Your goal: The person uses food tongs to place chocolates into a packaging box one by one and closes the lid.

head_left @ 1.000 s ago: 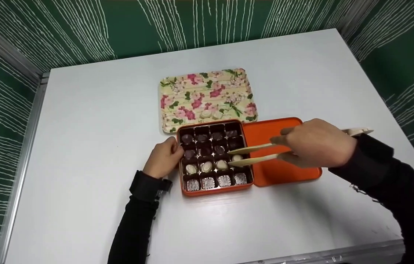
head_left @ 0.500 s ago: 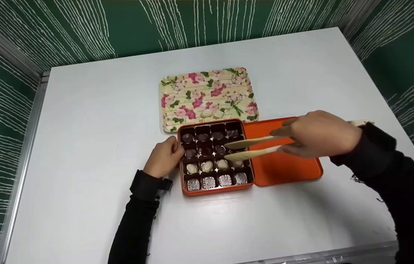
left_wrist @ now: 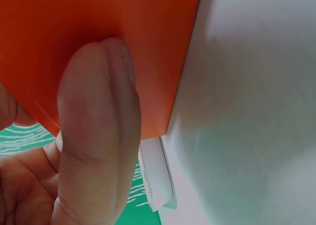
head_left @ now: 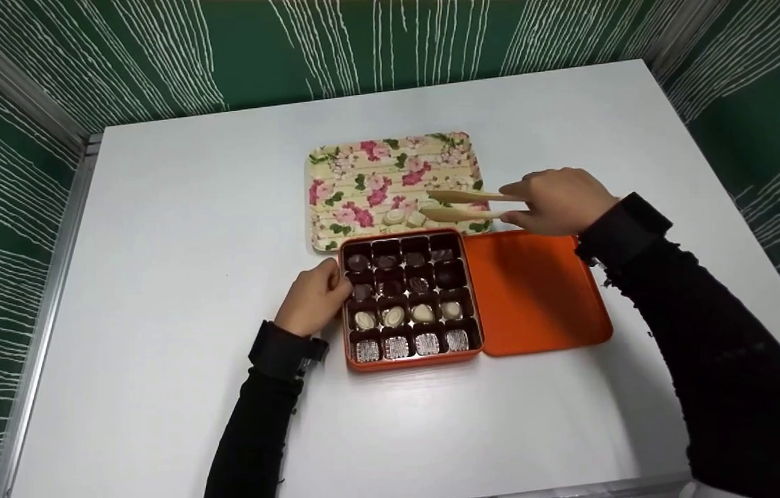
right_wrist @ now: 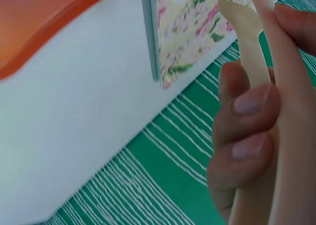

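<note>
An orange tin (head_left: pixel 418 364) with a dark divided insert stands on the table. Dark chocolates (head_left: pixel 419 285) fill its two back rows, pale chocolates (head_left: pixel 394 316) the third; the front row shows shiny ridged compartment bottoms (head_left: pixel 396 346). My left hand (head_left: pixel 310 297) grips the tin's left wall, its fingers (left_wrist: pixel 98 131) along the orange outside. My right hand (head_left: pixel 559 200) holds wooden tongs (head_left: pixel 462 215) over the right part of a flowered tray (head_left: pixel 390 162). The tong tips stand apart, with nothing visible between them. Beside them, pale chocolates (head_left: pixel 394 216) lie at the tray's near edge.
The tin's orange lid (head_left: pixel 542 304) lies flat against its right side, under my right forearm. The tray sits directly behind the tin. Green walls with white streaks (head_left: pixel 265 55) border the white table (head_left: pixel 175 221) at the back and sides.
My right hand has lifted the tongs off the rightmost pale chocolate in the third row and moved them back over the tray. That chocolate stays in its compartment. The left hand keeps its grip.
</note>
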Demonstrator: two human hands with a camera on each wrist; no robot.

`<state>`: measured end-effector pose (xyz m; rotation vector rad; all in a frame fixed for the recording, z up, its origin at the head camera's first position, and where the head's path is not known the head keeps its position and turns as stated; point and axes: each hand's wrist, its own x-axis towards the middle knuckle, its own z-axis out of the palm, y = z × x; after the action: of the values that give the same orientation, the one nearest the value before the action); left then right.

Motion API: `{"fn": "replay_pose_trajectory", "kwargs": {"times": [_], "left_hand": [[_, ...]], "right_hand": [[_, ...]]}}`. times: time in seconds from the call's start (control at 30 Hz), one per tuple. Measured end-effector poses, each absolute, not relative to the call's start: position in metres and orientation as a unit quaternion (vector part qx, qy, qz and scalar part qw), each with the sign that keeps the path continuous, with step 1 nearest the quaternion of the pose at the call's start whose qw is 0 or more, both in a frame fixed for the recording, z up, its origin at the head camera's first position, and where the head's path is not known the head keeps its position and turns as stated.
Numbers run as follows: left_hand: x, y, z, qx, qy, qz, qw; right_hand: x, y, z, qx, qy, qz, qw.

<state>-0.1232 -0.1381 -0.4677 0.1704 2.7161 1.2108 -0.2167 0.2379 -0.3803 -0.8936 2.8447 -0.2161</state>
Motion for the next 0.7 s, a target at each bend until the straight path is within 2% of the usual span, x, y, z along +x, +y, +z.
{"fn": "replay_pose_trajectory", "kwargs": {"times": [0.23, 0.47, 0.7], "left_hand": [[-0.123, -0.138, -0.469, 0.059, 0.910, 0.403, 0.080], [-0.124, -0.138, -0.470, 0.063, 0.911, 0.400, 0.075], [-0.124, -0.139, -0.470, 0.068, 0.908, 0.406, 0.071]], "right_hand": [[-0.221, 0.216, -0.391, -0.312, 0.942, -0.079, 0.091], [-0.222, 0.212, -0.395, -0.301, 0.951, -0.040, 0.054], [-0.224, 0.219, -0.405, -0.288, 0.955, -0.053, 0.045]]}}
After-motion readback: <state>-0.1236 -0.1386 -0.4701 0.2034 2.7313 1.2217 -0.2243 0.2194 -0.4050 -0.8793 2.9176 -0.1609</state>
